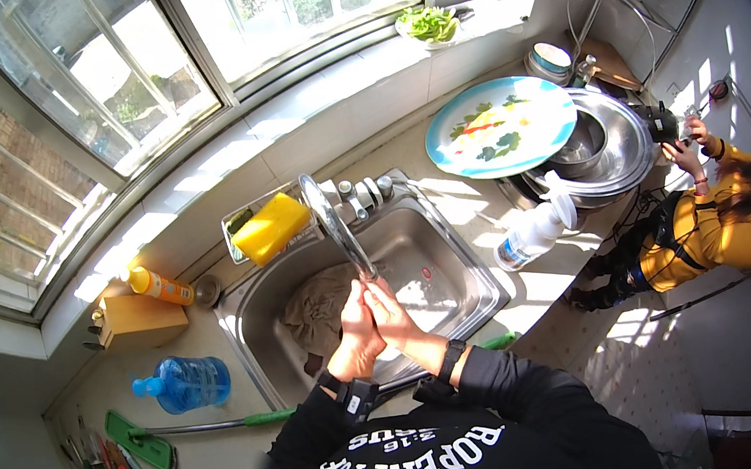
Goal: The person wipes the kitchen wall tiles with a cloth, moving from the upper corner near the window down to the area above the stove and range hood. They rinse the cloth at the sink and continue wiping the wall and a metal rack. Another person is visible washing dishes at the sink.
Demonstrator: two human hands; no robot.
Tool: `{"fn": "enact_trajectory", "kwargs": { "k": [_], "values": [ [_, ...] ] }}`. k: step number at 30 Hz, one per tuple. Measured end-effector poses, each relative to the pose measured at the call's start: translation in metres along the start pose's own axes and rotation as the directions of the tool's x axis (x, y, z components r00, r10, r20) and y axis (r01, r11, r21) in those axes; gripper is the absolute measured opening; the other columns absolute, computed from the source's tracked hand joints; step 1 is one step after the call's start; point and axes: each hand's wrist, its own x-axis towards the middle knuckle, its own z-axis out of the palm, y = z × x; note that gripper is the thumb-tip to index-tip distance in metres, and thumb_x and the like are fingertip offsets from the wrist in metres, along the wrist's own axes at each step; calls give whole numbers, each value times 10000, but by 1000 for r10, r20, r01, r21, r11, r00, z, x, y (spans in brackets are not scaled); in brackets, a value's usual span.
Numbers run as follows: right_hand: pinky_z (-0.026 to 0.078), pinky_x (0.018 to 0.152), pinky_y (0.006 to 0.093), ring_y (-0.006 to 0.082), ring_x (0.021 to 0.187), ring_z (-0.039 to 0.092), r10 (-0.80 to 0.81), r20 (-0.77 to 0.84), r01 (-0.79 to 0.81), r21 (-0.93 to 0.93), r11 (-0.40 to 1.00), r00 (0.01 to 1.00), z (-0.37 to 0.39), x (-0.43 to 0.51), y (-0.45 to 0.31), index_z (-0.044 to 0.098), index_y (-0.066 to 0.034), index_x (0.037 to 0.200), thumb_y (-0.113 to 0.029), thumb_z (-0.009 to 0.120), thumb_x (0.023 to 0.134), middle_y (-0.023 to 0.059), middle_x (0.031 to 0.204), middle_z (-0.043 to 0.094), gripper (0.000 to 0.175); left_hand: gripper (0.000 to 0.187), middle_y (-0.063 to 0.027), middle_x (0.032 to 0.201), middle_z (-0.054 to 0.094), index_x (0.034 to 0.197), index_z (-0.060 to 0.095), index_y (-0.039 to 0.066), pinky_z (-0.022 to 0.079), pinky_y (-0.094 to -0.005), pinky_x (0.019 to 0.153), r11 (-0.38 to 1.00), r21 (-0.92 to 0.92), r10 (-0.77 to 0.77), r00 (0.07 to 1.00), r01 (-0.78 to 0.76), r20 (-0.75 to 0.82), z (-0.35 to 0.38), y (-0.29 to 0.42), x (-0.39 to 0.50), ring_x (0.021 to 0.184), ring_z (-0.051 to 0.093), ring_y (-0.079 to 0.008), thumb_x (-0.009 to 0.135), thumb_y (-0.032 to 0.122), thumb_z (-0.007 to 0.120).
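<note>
My left hand [357,331] and my right hand [388,309] are pressed side by side under the spout of the chrome faucet [337,229], over the stainless steel sink [449,252]. No object shows between the palms, and the fingers look fairly straight. A wet brown cloth [317,311] lies in the basin beyond my left hand. Behind the basin, a yellow sponge [272,229] rests on a wire rack beside the faucet. A small reddish ring [427,273] is on the basin's floor to the right.
Left of the sink stand a blue bottle [195,381], a knife block [140,321] and a green-headed scrubber [141,439]. A spray bottle [532,236], a large enamel plate [501,128] and metal bowls [616,138] are at right. Another person [703,232] stands beyond the counter's right end.
</note>
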Motion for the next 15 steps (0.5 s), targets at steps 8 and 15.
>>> {"fn": "enact_trajectory", "kwargs": {
  "k": [8, 15],
  "values": [
    [202, 1128, 434, 345, 1385, 264, -141, 9, 141, 32, 990, 990, 25, -5, 10, 414, -102, 1415, -332, 367, 1019, 188, 1458, 349, 460, 514, -92, 1388, 475, 1362, 447, 64, 308, -373, 1085, 978, 201, 128, 924, -58, -360, 5, 13, -3, 1240, 439, -225, 1013, 430, 354],
    [195, 1147, 388, 307, 1386, 295, -232, 151, 268, -299, 916, 961, 36, -28, 8, 397, 12, 1389, -327, 365, 1030, 167, 1507, 303, 495, 430, -55, 942, 616, 1081, 593, 114, 485, -381, 824, 992, 38, 126, 985, -122, -121, -29, 24, -7, 884, 580, -207, 1006, 462, 351]
  ]
}}
